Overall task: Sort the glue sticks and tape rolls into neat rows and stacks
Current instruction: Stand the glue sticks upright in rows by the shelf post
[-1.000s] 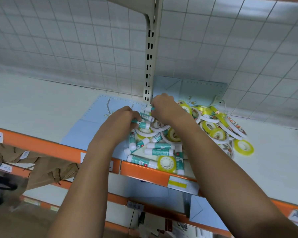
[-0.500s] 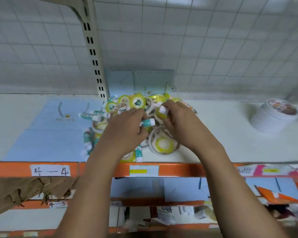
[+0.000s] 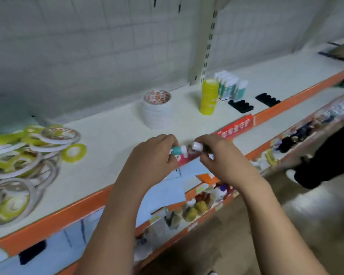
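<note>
Both hands are close together over the front of the shelf (image 3: 115,135), the left hand (image 3: 153,157) pinching a green glue stick (image 3: 178,150) and the right hand (image 3: 220,157) pinching a white-capped glue stick (image 3: 197,146), with the messy tape rolls (image 3: 24,155) well off to the left.

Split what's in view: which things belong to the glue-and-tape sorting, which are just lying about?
Job: teal glue stick, left hand; capped glue stick, right hand; loose tape pile; white tape stack; yellow tape stack; glue stick row.
Lying about: black blocks; red label; lower-shelf goods.
</note>
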The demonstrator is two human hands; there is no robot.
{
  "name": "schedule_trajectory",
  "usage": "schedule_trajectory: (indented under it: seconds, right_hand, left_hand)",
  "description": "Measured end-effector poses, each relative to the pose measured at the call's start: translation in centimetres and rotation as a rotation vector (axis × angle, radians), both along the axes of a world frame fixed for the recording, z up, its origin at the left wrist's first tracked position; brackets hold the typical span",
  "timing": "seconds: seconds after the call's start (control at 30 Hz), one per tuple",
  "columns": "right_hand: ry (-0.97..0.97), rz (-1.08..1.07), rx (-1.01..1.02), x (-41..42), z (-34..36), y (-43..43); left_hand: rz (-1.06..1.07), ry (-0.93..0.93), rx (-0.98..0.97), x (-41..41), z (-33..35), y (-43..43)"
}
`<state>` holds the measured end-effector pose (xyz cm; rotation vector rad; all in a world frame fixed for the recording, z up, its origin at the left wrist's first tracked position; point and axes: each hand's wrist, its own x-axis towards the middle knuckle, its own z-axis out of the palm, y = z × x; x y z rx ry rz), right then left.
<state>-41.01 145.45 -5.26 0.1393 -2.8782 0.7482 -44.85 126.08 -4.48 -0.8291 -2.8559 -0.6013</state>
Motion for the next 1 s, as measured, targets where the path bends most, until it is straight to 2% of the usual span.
schedule_trajectory:
  seconds: [0.2,0.4,0.6,1.0]
  right_hand:
    - [-0.046,-0.120,0.034,0.4,-1.0,13.5]
    - [-0.072,-0.151,0.015,-0.6,-1.0,20.7]
    - [-0.039,-0.162,0.011,-3.9,-0.8,23.4]
    - [0.003,-0.117,-0.016,-11.6,-1.4,24.1]
  left_hand:
    - [-0.101,-0.021,0.014,-1.2,-1.1,14.1]
    - [-0.126,-0.055,0.037,-3.4,-1.2,21.7]
    - [-0.117,0.009,0.045,-7.4,-0.7,24.7]
    - [-0.103,-0.044,0.020,-14.6,-2.3,25.9]
